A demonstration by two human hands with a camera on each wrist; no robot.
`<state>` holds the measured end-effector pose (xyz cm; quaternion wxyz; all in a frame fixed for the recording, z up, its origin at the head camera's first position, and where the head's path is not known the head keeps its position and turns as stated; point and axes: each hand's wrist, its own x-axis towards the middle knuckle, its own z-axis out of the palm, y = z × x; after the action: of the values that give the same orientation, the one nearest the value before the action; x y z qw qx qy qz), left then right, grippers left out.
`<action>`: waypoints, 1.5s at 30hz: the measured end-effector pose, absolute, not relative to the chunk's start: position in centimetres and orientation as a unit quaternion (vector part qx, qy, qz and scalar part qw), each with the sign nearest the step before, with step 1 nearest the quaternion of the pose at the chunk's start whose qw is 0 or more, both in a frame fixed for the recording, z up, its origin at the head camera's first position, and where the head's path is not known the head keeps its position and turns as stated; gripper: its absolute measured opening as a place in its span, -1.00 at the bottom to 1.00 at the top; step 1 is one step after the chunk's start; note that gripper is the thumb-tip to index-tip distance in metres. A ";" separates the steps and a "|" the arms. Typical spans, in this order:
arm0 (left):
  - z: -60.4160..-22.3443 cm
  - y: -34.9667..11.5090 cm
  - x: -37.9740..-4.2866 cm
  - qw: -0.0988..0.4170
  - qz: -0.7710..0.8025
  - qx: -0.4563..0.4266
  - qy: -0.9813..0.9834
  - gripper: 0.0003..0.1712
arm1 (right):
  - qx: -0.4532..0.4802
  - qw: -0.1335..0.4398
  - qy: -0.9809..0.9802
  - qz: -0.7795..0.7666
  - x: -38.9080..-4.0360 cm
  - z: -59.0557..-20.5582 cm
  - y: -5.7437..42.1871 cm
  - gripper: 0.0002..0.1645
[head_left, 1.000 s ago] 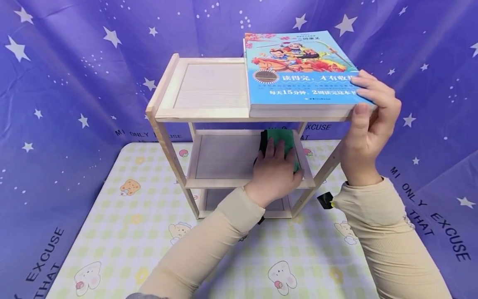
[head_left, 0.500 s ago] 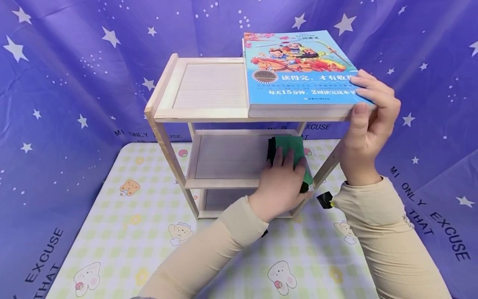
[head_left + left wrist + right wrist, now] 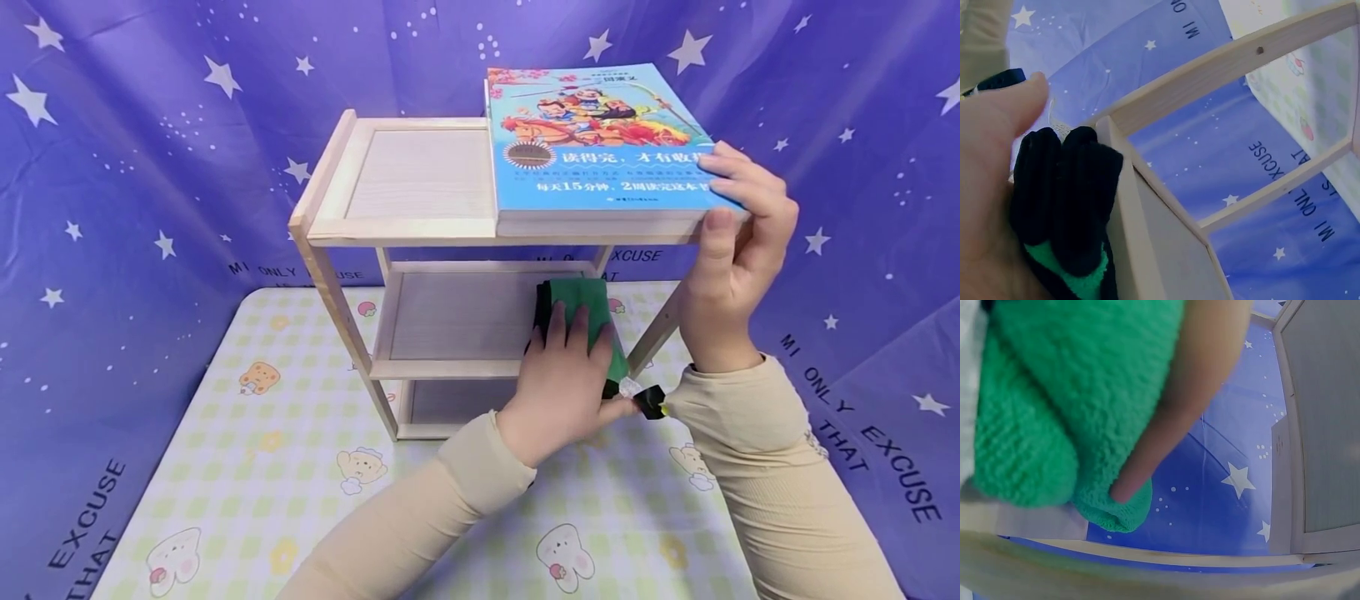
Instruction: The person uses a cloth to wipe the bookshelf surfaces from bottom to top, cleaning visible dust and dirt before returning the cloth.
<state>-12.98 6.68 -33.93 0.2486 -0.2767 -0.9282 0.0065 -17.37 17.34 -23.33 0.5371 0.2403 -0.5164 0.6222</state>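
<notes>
A soft green-and-black fabric bundle (image 3: 581,292) with a fuzzy surface lies in the left hand (image 3: 558,392), at the front right corner of a wooden rack's middle shelf. The fingers are spread over its top and the thumb stands off to the right. Rounded black lobes of the bundle (image 3: 1075,194) show beside the palm in the left wrist view. At the top shelf's right end, the right hand (image 3: 738,267) grips the corner of a blue paperback book (image 3: 607,167), fingers on the cover, thumb at the front edge. The right wrist view shows green fabric (image 3: 1085,406) with a finger on it.
The three-tier wooden rack (image 3: 420,229) stands on a checked cloth (image 3: 247,492) with cartoon prints. Purple star-patterned curtains (image 3: 150,125) enclose the back and sides. A small black device (image 3: 651,402) sits at the right cuff.
The left hand has brought the fabric bundle rightward and toward the viewer, from inside the middle shelf to its front right corner. The right hand and the book stay in place.
</notes>
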 end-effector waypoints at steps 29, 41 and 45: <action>-34.8 5.7 -12.3 0.269 -0.010 -0.290 -0.918 -0.43 | 0.246 0.532 -0.514 0.626 -17.4 -23.4 17.4 -0.71; -35.2 5.7 -12.8 0.351 -0.021 -0.295 -0.888 -0.43 | 0.238 0.535 -0.532 0.612 -17.6 -23.5 17.9 -0.63; -35.2 6.1 -12.8 0.353 -0.023 -0.288 -0.890 -0.48 | 0.235 0.540 -0.532 0.608 -17.5 -23.4 17.8 -0.69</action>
<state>-12.82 6.05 -35.23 0.3526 -0.2877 -0.8901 -0.0232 -17.53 17.81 -23.43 0.5401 0.2351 -0.5320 0.6082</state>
